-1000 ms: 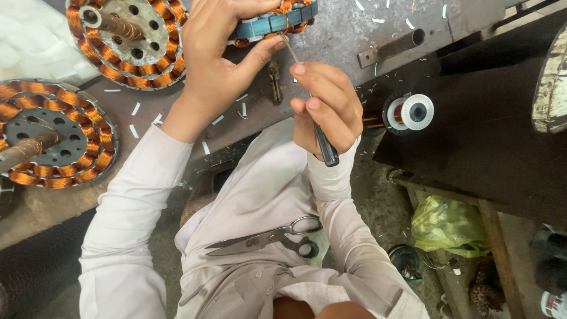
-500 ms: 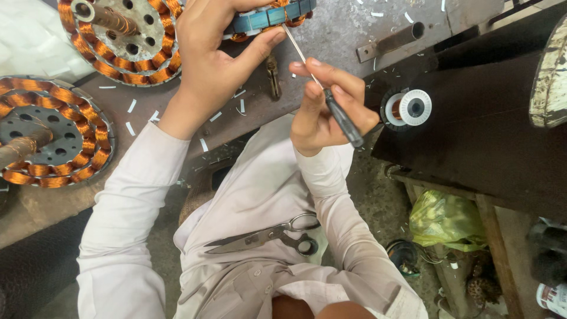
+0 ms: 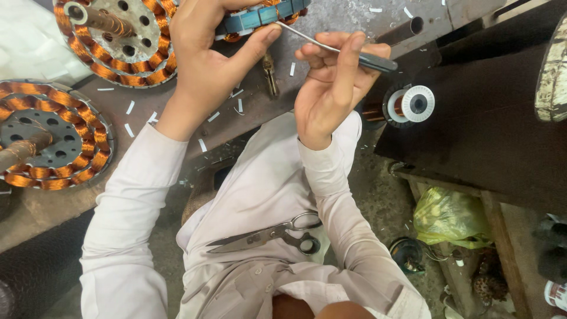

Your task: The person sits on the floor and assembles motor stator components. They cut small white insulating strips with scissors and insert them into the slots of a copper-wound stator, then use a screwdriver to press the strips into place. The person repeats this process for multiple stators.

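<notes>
My left hand (image 3: 208,59) grips a blue-banded motor stator (image 3: 260,15) at the top edge of the view, thumb pressed along its rim. My right hand (image 3: 331,82) is closed around a thin metal tool with a dark handle (image 3: 366,59); its slim tip points left and touches the stator rim next to my left thumb. Most of the held stator is cut off by the frame. Scissors (image 3: 266,234) lie on my lap.
Two copper-wound stators with shafts rest on the bench, one at the top left (image 3: 112,41) and one at far left (image 3: 50,139). A spool of copper wire (image 3: 410,105) sits to the right. White paper strips litter the bench. A yellow-green bag (image 3: 449,215) lies on the floor.
My right hand has risen and turned the tool from pointing downward to lying nearly level, its tip now at the stator rim. My left hand has kept its hold.
</notes>
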